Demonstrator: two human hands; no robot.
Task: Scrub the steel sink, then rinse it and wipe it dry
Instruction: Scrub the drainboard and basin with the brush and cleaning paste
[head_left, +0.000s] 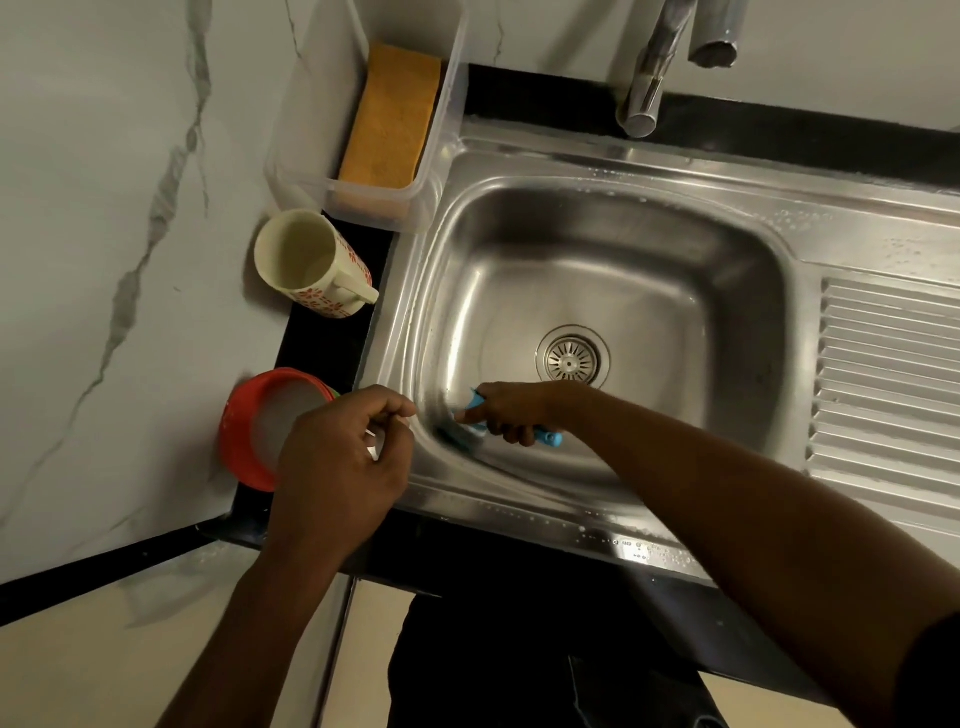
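- Now right hand (506, 413) grips blue brush (548, 438), bristles pressed into sink (623, 249) corner left of drain (571, 358), for scrubbing.
- Left hand (340, 457) curled farther left of drain; holding anything, cannot tell.

a white marble-patterned wall (104, 208) with grey veins is seen at the left and behind. a black countertop (311, 356) is set against it. pale cream panels (156, 675) are seen below, dimly lit.

One sink (649, 270), one brush (548, 438), one mug (311, 262), one bowl (236, 431), one sponge (392, 117), one tub (306, 119).
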